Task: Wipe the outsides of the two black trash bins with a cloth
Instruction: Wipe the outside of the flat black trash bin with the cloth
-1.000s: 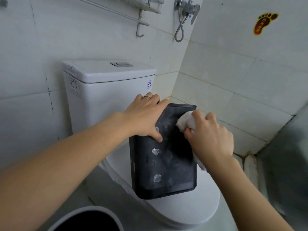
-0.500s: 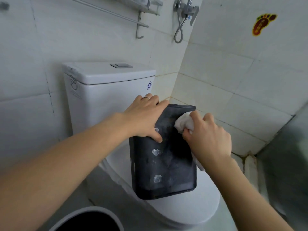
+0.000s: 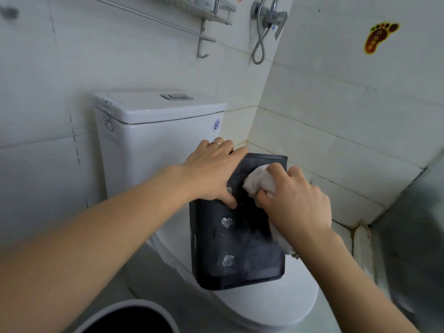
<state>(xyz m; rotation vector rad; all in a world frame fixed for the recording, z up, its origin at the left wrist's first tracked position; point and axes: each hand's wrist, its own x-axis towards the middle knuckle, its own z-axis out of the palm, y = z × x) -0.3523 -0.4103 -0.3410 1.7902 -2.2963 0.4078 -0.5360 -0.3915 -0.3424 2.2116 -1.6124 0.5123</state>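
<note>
A black rectangular trash bin stands tilted on the closed toilet lid, its dusty face with pale heart marks turned up toward me. My left hand grips the bin's upper left edge, thumb on the face and fingers round the side. My right hand holds a bunched white cloth against the upper part of that face; a tail of cloth hangs below my wrist. The rim of a second bin, round with a dark inside, shows at the bottom left.
A white toilet cistern stands right behind the bin. Tiled walls meet in a corner just beyond it. A shower valve with hose and a metal rack hang above. A grey surface rises at the right edge.
My right hand has slid the cloth a little to the left across the bin's upper face. The left hand and the bin have stayed put.
</note>
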